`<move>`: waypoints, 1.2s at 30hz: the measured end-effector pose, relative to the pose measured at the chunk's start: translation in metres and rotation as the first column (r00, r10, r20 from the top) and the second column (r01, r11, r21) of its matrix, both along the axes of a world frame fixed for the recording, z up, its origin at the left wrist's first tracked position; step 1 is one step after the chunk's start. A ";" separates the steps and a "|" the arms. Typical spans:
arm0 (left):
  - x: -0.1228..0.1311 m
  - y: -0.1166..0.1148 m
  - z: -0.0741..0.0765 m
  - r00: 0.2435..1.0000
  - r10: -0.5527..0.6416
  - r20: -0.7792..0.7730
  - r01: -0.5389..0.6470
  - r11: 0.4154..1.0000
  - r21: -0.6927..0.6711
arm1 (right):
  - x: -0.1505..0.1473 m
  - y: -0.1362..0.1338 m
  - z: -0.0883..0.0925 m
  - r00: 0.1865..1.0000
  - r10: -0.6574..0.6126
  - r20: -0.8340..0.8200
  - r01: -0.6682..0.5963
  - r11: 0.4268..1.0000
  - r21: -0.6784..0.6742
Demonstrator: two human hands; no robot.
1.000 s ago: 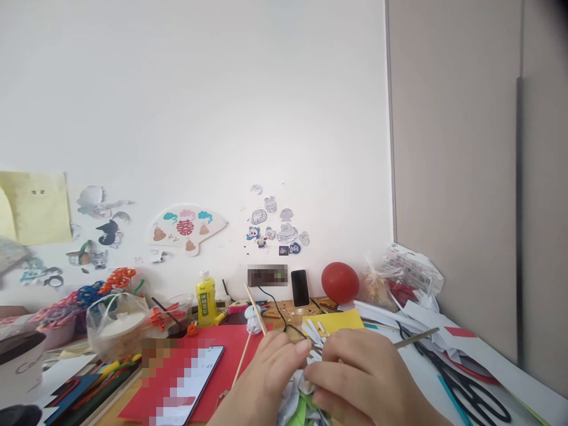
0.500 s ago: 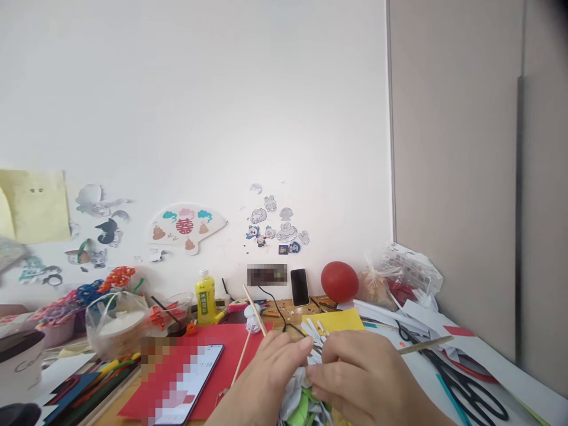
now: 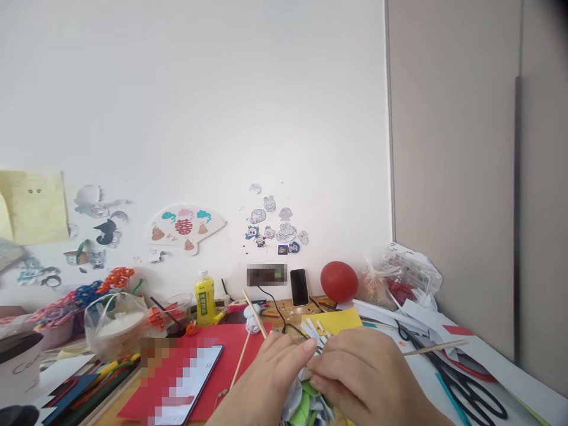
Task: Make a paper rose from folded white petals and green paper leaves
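Low in the middle, a bundle of white and green cut paper (image 3: 306, 408) is between my hands. My left hand (image 3: 277, 373) is curled round its left side, thumb at the top. From the right, my right hand (image 3: 366, 376) pinches the upper edge of the paper, with its fingertips close to the left thumb. A thin wooden stick (image 3: 437, 348) juts out beyond my right hand; its inner end is hidden, so I cannot tell whether the hand holds it. White paper strips (image 3: 316, 328) show just behind the fingers.
A phone (image 3: 195, 384) lies on red paper (image 3: 242, 349) at left, near a yellow bottle (image 3: 205, 299). At the back are an upright phone (image 3: 299, 287) and a red balloon (image 3: 339, 281). Black scissors (image 3: 470, 393) lie at right. A cup (image 3: 20, 364) stands far left.
The wooden stick's outer tip has shifted right and slightly down. My right fingers have moved slightly on the paper, and more of the green shows below them.
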State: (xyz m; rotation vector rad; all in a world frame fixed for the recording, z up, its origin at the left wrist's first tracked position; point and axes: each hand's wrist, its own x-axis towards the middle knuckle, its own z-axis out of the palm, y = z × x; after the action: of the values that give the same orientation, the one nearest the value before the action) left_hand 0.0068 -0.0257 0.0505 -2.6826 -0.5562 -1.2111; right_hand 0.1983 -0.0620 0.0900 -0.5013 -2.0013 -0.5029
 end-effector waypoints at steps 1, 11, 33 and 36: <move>0.000 0.000 0.000 1.000 0.004 0.002 -0.004 1.000 0.001 | -0.001 0.000 0.000 1.000 -0.011 0.005 0.011 1.000 0.016; 0.001 -0.011 0.008 0.998 0.003 0.061 -0.001 0.999 -0.032 | -0.006 0.000 0.001 0.997 -0.080 0.022 0.078 0.996 0.051; 0.007 0.000 0.002 0.925 -0.007 0.380 0.108 0.963 -0.247 | 0.005 -0.013 -0.003 0.809 -0.042 -0.586 -0.056 0.988 -0.147; 0.007 0.001 -0.001 0.880 0.047 0.473 0.071 0.971 -0.228 | -0.003 -0.005 -0.005 0.871 -0.046 -0.490 -0.064 0.976 -0.206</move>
State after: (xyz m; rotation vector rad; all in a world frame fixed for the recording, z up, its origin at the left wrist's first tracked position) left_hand 0.0137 -0.0247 0.0495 -2.5609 -0.7935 -1.9440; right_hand 0.1954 -0.0674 0.0853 -0.6789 -1.5645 -0.1239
